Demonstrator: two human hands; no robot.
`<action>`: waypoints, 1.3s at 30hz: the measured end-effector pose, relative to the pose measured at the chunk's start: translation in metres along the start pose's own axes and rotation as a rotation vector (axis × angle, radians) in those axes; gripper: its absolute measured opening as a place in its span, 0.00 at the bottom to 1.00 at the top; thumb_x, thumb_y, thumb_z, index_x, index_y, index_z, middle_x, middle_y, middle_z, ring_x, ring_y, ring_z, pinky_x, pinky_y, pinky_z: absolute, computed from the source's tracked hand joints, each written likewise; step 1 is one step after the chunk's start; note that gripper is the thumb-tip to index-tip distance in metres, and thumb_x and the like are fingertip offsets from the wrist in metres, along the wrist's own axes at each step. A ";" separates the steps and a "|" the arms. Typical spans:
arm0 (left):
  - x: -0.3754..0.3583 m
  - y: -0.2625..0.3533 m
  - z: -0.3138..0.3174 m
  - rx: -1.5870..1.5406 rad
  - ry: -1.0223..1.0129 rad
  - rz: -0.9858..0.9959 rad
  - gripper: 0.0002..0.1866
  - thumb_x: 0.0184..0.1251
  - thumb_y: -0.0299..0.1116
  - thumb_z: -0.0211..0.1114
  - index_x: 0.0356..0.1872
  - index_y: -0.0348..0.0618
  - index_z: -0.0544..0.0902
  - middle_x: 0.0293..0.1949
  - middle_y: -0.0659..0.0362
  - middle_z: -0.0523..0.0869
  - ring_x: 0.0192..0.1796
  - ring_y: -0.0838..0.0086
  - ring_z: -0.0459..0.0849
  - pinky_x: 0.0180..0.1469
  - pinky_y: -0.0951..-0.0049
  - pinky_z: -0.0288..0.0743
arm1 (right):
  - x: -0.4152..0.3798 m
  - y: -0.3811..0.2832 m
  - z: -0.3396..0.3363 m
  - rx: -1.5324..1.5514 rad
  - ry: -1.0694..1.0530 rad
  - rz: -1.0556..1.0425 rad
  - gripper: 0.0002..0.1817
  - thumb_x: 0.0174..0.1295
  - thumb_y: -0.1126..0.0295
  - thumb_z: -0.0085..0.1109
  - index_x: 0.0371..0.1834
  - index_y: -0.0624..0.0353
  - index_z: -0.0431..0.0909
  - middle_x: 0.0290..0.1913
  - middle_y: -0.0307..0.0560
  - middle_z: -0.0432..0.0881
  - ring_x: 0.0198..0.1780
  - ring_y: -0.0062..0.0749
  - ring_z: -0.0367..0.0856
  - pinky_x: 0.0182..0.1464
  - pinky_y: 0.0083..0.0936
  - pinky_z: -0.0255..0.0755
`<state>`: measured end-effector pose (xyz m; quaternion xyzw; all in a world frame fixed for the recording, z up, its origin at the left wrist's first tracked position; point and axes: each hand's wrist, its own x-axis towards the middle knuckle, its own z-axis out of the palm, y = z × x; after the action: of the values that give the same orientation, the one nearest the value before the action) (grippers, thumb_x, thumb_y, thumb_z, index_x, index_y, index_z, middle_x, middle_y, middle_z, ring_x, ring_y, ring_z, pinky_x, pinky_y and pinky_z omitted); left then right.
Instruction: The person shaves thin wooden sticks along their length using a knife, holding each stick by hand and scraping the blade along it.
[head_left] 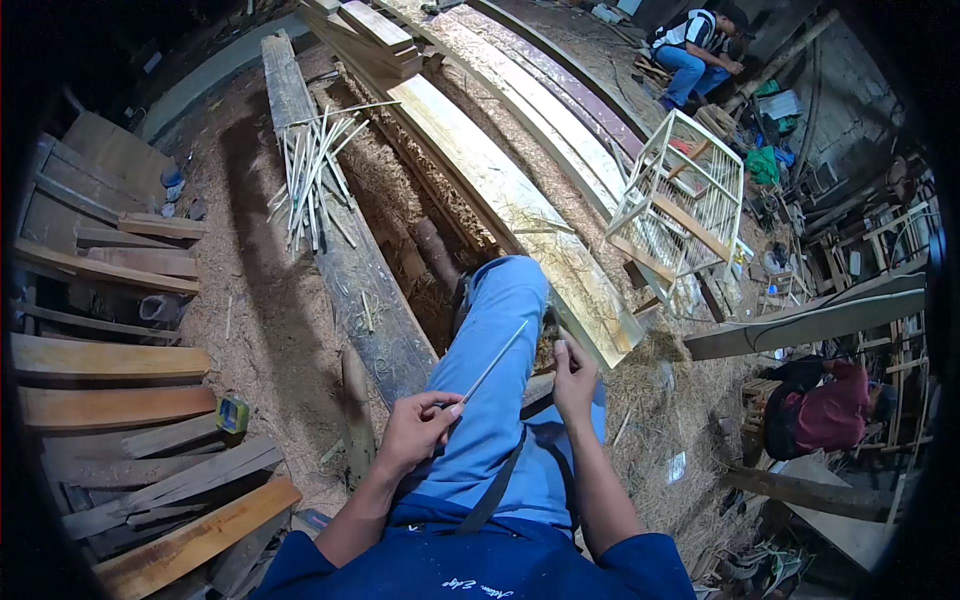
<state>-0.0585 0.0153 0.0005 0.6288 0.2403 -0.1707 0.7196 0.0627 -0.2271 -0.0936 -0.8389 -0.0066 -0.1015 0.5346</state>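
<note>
My left hand pinches a thin, pale stick near its lower end. The stick slants up and to the right across my blue-trousered leg. To the right of that leg is my right hand, raised with its fingers pressed together; a small dark edge shows at the fingertips, and I cannot make out what it is. The stick's upper tip is apart from my right hand. Ahead on the left, a loose pile of thin split sticks lies across a dark, weathered plank.
Long light planks stretch away ahead. A slatted wooden frame stands at the right. Stacked boards line the left side, with a yellow-green tape measure beside them. Two people sit at the right, one far, one nearer.
</note>
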 end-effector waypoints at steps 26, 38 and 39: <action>0.034 0.073 0.006 0.607 -0.082 0.405 0.10 0.66 0.35 0.75 0.43 0.43 0.93 0.28 0.61 0.91 0.27 0.85 0.81 0.29 0.78 0.72 | 0.029 -0.088 -0.025 0.690 0.043 0.535 0.08 0.65 0.71 0.72 0.41 0.59 0.81 0.29 0.32 0.80 0.24 0.13 0.71 0.25 0.14 0.62; 0.045 0.055 0.000 0.692 0.264 0.438 0.14 0.68 0.41 0.73 0.33 0.39 0.92 0.21 0.57 0.87 0.25 0.81 0.83 0.29 0.73 0.73 | 0.027 -0.077 -0.025 0.722 0.214 0.376 0.12 0.69 0.71 0.68 0.50 0.62 0.78 0.37 0.43 0.88 0.20 0.12 0.71 0.20 0.15 0.59; 0.047 0.050 -0.004 0.692 0.263 0.438 0.14 0.68 0.41 0.73 0.33 0.39 0.92 0.21 0.57 0.87 0.25 0.81 0.83 0.29 0.73 0.73 | 0.028 -0.074 -0.025 0.722 0.215 0.376 0.12 0.69 0.71 0.68 0.50 0.62 0.78 0.37 0.43 0.88 0.20 0.12 0.71 0.20 0.15 0.59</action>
<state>0.0078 0.0296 0.0152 0.8858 0.1195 -0.0026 0.4485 0.0777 -0.2209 -0.0123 -0.5690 0.1672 -0.0802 0.8012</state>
